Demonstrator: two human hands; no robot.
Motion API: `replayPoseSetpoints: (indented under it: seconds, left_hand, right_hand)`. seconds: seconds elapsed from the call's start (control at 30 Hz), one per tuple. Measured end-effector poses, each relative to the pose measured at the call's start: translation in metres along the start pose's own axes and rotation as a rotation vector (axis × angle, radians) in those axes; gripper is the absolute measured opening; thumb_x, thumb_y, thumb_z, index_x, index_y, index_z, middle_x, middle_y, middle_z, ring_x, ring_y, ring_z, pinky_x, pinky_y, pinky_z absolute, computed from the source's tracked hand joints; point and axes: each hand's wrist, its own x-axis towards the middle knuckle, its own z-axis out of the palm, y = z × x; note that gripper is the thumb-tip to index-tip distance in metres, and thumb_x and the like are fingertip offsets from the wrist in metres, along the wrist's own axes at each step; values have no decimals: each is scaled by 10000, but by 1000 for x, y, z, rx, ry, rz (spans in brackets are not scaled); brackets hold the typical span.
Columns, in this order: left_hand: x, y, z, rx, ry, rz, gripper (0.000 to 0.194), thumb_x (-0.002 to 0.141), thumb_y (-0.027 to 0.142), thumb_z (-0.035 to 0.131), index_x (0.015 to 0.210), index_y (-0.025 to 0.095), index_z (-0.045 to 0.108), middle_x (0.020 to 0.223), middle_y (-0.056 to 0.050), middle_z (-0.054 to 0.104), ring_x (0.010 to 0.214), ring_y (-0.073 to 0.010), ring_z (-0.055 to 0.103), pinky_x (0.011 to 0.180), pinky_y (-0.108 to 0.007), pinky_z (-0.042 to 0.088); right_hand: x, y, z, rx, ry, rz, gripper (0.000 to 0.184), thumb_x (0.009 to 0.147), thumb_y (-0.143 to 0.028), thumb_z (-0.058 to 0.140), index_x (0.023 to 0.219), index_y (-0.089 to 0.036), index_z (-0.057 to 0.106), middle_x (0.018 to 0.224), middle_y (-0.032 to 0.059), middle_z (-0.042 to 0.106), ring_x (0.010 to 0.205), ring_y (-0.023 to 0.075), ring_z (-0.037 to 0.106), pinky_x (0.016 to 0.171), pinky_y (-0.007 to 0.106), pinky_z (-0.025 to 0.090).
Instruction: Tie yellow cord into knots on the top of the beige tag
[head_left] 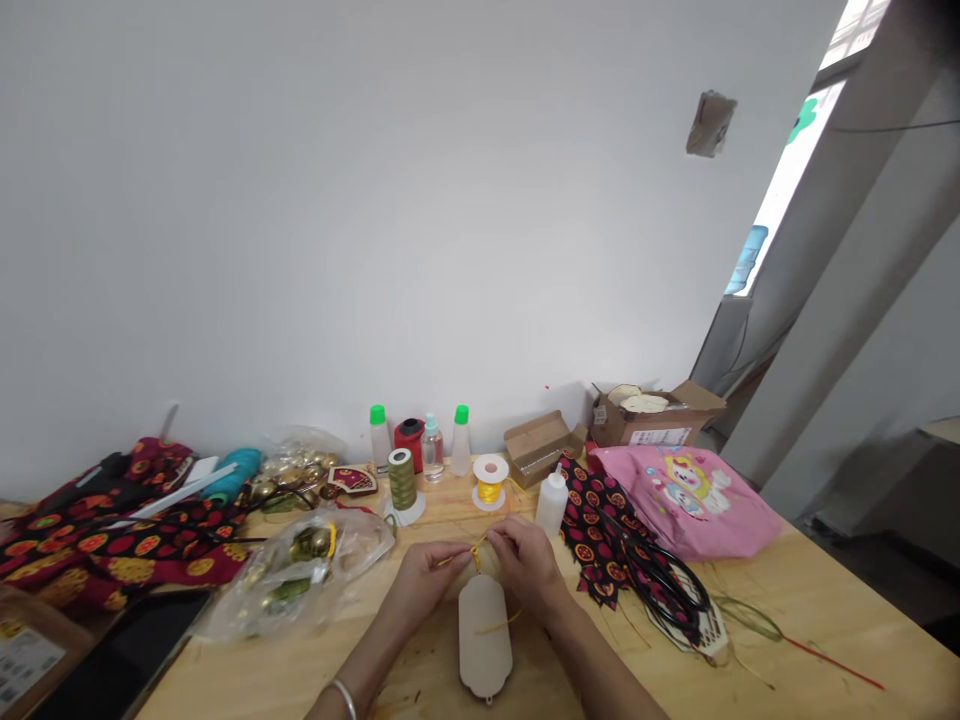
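A pale wooden plaque (484, 640) with scalloped ends lies on the table between my forearms, a small ring at its lower end. Yellow cord (478, 550) is looped at its top end, and a loose strand crosses its face. My left hand (431, 575) pinches the cord on the left side of the loop. On the other side my right hand (523, 562) pinches the cord too, its fingertips close to the knot. Behind my hands stands a spool of yellow cord (491, 492). A white squeeze bottle (553, 503) is just beyond my right hand.
Left are a clear bag of bells (300, 570), patterned dark fabric (82, 540) and a black phone-like slab (120, 660). A green thread spool (402, 480) stands at the back. Black-handled scissors (667, 585), a pink bag (690, 500) and a cardboard box (652, 425) lie right.
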Motion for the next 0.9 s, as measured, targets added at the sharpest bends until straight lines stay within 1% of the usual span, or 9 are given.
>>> replayPoseSetpoints:
  seconds: [0.17, 0.3, 0.47, 0.6, 0.73, 0.9]
  left_hand:
    - [1, -3, 0, -40, -20, -5, 261, 656, 296, 540, 853, 162, 648, 861, -42, 666, 780, -200, 587, 734, -301, 444]
    - [1, -3, 0, -38, 4, 0, 245, 657, 292, 543, 832, 163, 656, 844, -44, 670, 783, -200, 587, 734, -297, 444]
    - [0, 1, 0, -33, -33, 25, 238, 663, 275, 541, 859, 190, 645, 849, -28, 670, 784, -193, 589, 748, -287, 436]
    - [-1, 1, 0, -54, -58, 25, 240, 660, 279, 544, 854, 183, 648, 820, -27, 677, 760, -192, 592, 728, -285, 442]
    - [-1, 0, -1, -81, -59, 18, 259, 661, 300, 541, 860, 172, 645, 831, -32, 674, 768, -196, 589, 735, -291, 439]
    - [-2, 4, 0, -86, -23, 3, 251, 642, 316, 556, 821, 173, 660, 797, -32, 681, 752, -205, 591, 724, -299, 440]
  right_hand:
    - [-1, -2, -2, -2, 27, -11, 202, 783, -201, 379, 675, -160, 544, 653, 13, 523, 628, 109, 465, 567, 200, 323]
    - [-2, -1, 1, 18, 35, 5, 210, 789, -216, 364, 677, -158, 533, 643, 12, 520, 620, 111, 459, 557, 202, 325]
    - [-3, 1, 6, 59, -29, 48, 212, 762, -242, 417, 641, -152, 566, 558, -7, 513, 537, 98, 443, 496, 191, 309]
    - [-2, 0, 4, 47, -61, 24, 207, 736, -254, 468, 631, -157, 617, 522, -11, 514, 498, 89, 426, 473, 188, 289]
    - [-1, -3, 1, 60, -36, 9, 245, 749, -245, 446, 608, -151, 623, 502, -10, 514, 491, 87, 422, 475, 190, 287]
    - [-3, -9, 1, 113, 27, 45, 236, 752, -259, 441, 647, -154, 625, 548, 1, 543, 538, 101, 454, 507, 199, 313]
